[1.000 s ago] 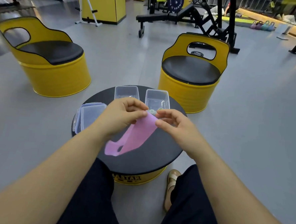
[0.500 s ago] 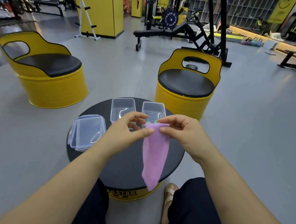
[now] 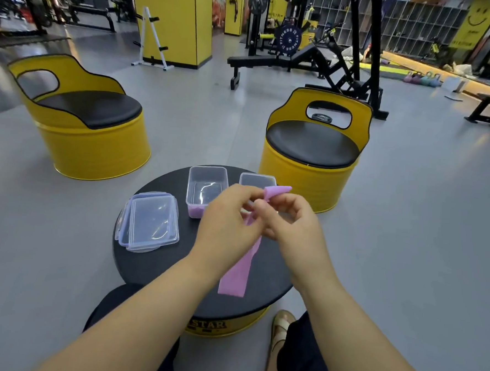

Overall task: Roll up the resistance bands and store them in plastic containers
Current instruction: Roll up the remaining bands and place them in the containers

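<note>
Two yellow barrel chairs sit way out past the grip, one off to the left (image 3: 89,135) and one straight beyond it on the right (image 3: 311,166), both with black seat pads. Right under the grip is the round black bench (image 3: 147,262), which looks like a barrel too, with a yellow base.

Left of the grip, a stack of clear lids (image 3: 149,222) lies flat on the bench. Just beyond the grip there are two clear plastic containers, both with the lid off. The left container (image 3: 206,191) is near the left grip's knuckles, and a bit of purple shows at its near wall, can't tell what. The right container (image 3: 257,181) is mostly hidden behind the fingers.

The pink resistance band (image 3: 238,274) is up in the air between both hands. The left grip (image 3: 224,230) and right grip (image 3: 290,225) are pressed close together, both pinching the band near its top. The short top end pokes up above the right fingers, curled over. The rest hangs down below the grip toward the near side of the bench. Can't tell if the bottom edge touches.

A tan sandal (image 3: 279,330) is on the floor below the right forearm.
</note>
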{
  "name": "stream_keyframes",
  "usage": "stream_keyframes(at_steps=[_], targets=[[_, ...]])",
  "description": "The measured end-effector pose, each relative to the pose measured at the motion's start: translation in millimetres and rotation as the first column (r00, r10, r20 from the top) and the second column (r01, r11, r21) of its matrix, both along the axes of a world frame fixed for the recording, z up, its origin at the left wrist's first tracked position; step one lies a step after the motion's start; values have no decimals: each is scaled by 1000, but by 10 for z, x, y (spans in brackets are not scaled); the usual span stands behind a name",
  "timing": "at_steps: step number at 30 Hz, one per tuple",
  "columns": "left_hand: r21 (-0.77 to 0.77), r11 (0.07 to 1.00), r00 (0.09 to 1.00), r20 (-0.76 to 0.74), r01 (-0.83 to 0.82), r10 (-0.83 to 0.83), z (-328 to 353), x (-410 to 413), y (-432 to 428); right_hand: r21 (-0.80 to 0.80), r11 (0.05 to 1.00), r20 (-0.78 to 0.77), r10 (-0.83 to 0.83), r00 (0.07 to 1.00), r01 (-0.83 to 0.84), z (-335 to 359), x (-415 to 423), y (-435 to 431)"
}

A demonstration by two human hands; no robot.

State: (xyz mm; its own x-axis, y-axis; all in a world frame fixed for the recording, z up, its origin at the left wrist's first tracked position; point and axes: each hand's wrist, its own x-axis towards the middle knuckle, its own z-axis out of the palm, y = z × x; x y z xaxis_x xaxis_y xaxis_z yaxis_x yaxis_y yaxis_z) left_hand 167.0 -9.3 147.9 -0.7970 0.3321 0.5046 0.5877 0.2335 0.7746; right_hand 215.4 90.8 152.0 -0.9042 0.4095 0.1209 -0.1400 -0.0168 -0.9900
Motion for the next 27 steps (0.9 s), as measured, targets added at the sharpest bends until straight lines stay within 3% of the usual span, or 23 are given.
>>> stream_keyframes(at_steps=[4, 6, 9, 13, 16, 21, 27], targets=[[-48, 988, 987, -64, 147, -150, -98, -1, -66, -50, 998, 39, -34, 999, 36, -1, -12, 84], [43, 988, 987, 44, 151, -153, -79, 8, -112, -60, 998, 64, 19, 998, -15, 0, -18, 148], [136, 991, 967, 250, 19, -53, -7, -64, -157, -84, 983, 108, 170, 980, -161, 61, -29, 247], [281, 954, 795, 554, 99, -246, 81, -192, -189, -4, 964, 154, 263, 952, -266, 140, -46, 328], [309, 941, 770, 564, 138, -297, 148, -171, -193, 63, 969, 151, 226, 962, -238, 181, -71, 348], [309, 950, 809, 547, 44, -216, 162, -146, -193, 228, 959, 103, 150, 983, -170, 160, -67, 361], [278, 961, 862, 488, -6, -136, 162, -103, -226, 265, 956, 51, 118, 992, -127, 117, -46, 340]])
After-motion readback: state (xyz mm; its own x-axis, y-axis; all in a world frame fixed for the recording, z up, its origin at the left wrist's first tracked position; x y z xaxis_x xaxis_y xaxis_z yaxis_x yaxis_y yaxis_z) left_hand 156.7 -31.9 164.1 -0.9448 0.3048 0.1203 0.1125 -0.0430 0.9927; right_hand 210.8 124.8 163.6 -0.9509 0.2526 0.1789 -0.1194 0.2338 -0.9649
